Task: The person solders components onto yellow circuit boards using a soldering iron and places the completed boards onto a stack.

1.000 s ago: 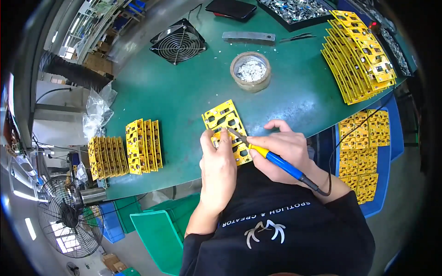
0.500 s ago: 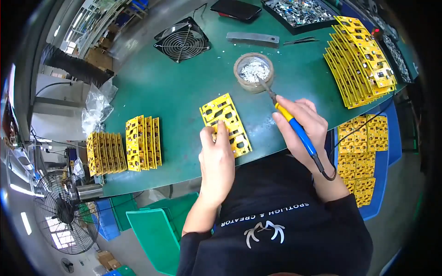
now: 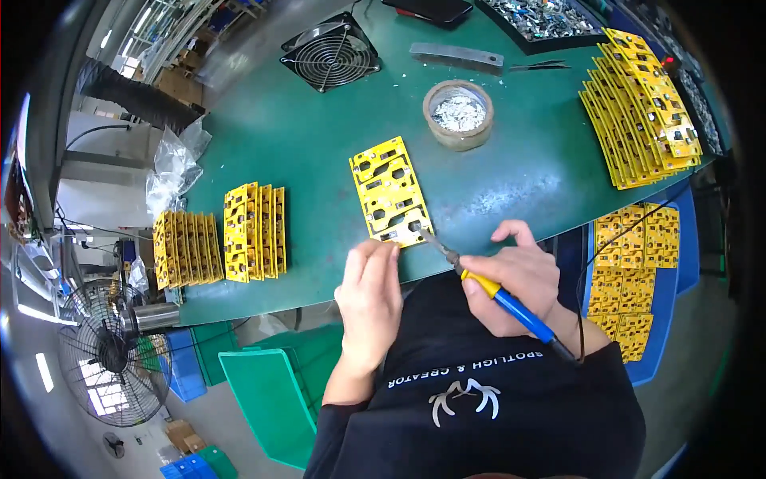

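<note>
A yellow circuit board panel (image 3: 391, 188) with cutouts and small dark parts lies on the green bench in front of me. My left hand (image 3: 369, 299) is closed at the panel's near edge, fingertips pinching it there. In my right hand (image 3: 515, 291) is a soldering iron (image 3: 519, 310) with a blue and yellow handle, held like a pen. Its tip touches or hovers just over the panel's near right corner; I cannot tell which. Beyond the panel stands a round tan pot (image 3: 459, 137) holding silvery-white flakes.
Stacked yellow panels stand at the left (image 3: 254, 233) and far right (image 3: 642, 112). At the back are a black square fan (image 3: 331, 54), a grey metal bar (image 3: 456, 57), tweezers (image 3: 541, 65) and a black parts tray (image 3: 523, 36). A blue bin (image 3: 669, 319) holds more panels.
My right hand has brought the iron from the pot to the panel's near corner. My left hand has shifted from on top of the panel to its near edge.
</note>
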Tool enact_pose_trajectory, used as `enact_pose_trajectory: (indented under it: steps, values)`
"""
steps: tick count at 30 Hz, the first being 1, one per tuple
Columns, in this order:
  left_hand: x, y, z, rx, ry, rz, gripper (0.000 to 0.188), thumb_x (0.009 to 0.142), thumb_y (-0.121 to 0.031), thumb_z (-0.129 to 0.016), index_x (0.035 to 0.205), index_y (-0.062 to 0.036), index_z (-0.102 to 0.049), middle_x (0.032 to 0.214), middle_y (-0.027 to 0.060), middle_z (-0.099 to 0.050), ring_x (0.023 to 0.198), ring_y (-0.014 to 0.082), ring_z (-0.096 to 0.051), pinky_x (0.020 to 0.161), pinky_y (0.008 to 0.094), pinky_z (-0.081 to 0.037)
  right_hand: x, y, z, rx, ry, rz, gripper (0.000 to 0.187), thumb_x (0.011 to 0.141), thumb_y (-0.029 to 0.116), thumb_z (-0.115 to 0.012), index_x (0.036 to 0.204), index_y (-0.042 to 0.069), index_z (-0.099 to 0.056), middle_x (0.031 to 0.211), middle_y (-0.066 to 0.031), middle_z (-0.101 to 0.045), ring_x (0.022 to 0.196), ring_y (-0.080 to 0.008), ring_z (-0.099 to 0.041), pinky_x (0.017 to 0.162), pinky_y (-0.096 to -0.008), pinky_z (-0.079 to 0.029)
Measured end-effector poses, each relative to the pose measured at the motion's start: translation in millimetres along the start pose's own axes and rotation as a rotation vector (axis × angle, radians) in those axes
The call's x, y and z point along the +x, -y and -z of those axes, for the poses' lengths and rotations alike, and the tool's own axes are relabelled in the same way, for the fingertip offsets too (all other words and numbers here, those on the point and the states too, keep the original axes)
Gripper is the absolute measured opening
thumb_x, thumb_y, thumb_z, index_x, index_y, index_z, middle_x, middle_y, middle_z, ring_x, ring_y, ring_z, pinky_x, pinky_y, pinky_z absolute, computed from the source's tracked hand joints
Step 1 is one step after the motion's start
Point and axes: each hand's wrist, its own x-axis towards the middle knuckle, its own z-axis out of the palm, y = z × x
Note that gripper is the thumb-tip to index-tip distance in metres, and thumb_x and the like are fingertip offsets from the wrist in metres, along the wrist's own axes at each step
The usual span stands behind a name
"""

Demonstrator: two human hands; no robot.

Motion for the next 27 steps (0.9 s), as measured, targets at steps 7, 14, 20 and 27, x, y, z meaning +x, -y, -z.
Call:
enact_pose_trajectory:
  steps: [7, 14, 20, 27]
  values:
    - [-16.1, -0.7, -13.4, 0.06, -0.024, -0.021, 0.015, 0.093, 0.0, -0.076, 0.109, 0.0003, -0.074, 0.107, 0.0114, -0.069, 0.077, 0.0262, -0.072, 0.064, 0.0363, -0.057, -0.6, 3.5, -7.4, 0.009, 0.054, 0.009, 0.025, 0.076, 0.001, -0.079, 0.1, 0.003, -0.077, 0.072, -0.0048, -0.072, 0.055, -0.019, -0.064, 0.083, -0.0405, -0.053]
    - [-17.2, 1.6, -20.3, 0.094, -0.068, -0.089, 0.019, 0.093, 0.0, -0.077, 0.112, 0.0011, -0.074, 0.11, 0.0125, -0.069, 0.073, 0.025, -0.072, 0.061, 0.0366, -0.057, -0.2, 2.3, -8.8, 0.013, 0.057, -0.009, 0.026, 0.074, 0.001, -0.081, 0.1, 0.003, -0.077, 0.071, -0.005, -0.071, 0.054, -0.0194, -0.065, 0.081, -0.0403, -0.055]
    - [-18.8, 1.4, -24.0, 0.104, -0.072, -0.095, 0.02, 0.093, 0.0, -0.077, 0.113, 0.001, -0.074, 0.113, 0.0128, -0.068, 0.071, 0.0235, -0.072, 0.058, 0.036, -0.057, -3.1, -1.0, -15.1, 0.016, 0.04, -0.01, 0.027, 0.074, 0.001, -0.082, 0.101, 0.002, -0.077, 0.07, -0.0048, -0.071, 0.054, -0.0189, -0.065, 0.082, -0.0412, -0.056]
    - [-19.3, 2.2, -23.0, 0.126, -0.029, -0.071, 0.024, 0.093, 0.001, -0.076, 0.117, 0.0012, -0.073, 0.118, 0.0138, -0.067, 0.067, 0.021, -0.07, 0.058, 0.0357, -0.056, -2.2, 0.8, -17.2, 0.007, 0.044, 0.002, 0.028, 0.074, 0.001, -0.082, 0.101, 0.001, -0.077, 0.068, -0.0047, -0.07, 0.053, -0.0191, -0.064, 0.083, -0.0417, -0.056]
